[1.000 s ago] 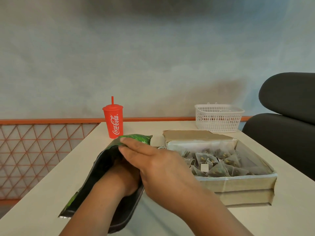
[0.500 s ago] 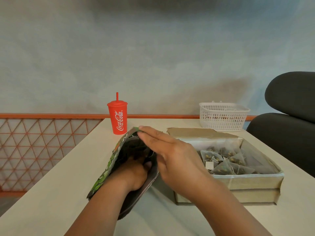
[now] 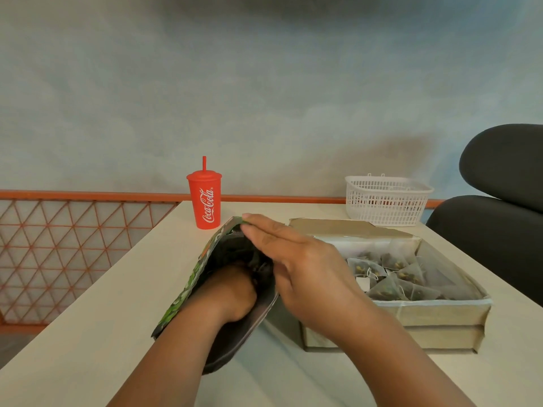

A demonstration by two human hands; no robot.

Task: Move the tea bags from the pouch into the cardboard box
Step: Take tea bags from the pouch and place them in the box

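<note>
Two hands are working at the pouch [image 3: 227,251] in the head view, the only view given. Left hand [image 3: 232,292] is reaching into the pouch's open mouth, in up to the wrist. Its fingers are sitting hidden against the dark lining, so can't tell whether it's clenched, loose or grasping anything. Right hand [image 3: 305,268] is pinching the pouch's top rim btwn thumb and straight fingers, w/ fingertips [image 3: 248,218] at the far corner.

Pouch is lying tilted on the table [image 3: 88,333], green printed outside facing left, mouth facing the person, right side just beside the cardboard box [image 3: 411,312]. Pouch contents are being hidden by the left hand.

Box is sitting right of the pouch, flap folded back at the far side, inside lined w/ clear plastic. Many pyramid tea bags [image 3: 393,271] are lying heaped inside it, one white tag showing among them.

Red Coca-Cola cup [image 3: 205,201] w/ lid and straw is standing upright beyond the pouch, apart from it. White plastic basket [image 3: 385,201] is standing at the far table edge, behind the box. Dark chair [image 3: 499,224] is sitting at right, beside the table. Orange lattice railing [image 3: 58,239] is running along at left, under the grey-blue wall [image 3: 264,98].
</note>
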